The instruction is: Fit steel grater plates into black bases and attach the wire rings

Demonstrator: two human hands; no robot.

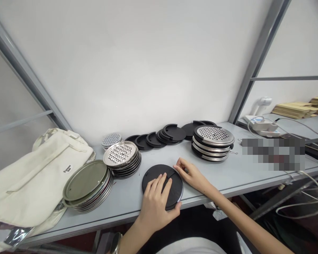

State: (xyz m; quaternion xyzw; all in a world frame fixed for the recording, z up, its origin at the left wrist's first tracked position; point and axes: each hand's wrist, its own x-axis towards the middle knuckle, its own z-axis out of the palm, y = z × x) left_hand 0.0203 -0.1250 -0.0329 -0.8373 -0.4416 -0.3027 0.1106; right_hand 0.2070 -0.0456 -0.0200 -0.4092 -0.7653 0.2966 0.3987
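In front of me at the table's near edge is a round black disc (163,187), with a pale rim showing at its lower right. My left hand (156,201) lies over it, fingers across the top and thumb against the near right edge. At the disc's far right edge, my right hand (189,173) has its thumb and fingers curled in on the rim. What lies under the disc is hidden. To the right stand stacked round metal graters (214,135) with black parts between them. More metal grater discs (120,155) are piled on the left.
Several black discs (175,133) overlap along the wall. Olive-green round lids (86,180) are stacked at left, beside a cream cloth bag (42,169). Cables and a white device (262,123) are at the right. The grey table (254,173) ends close to my body.
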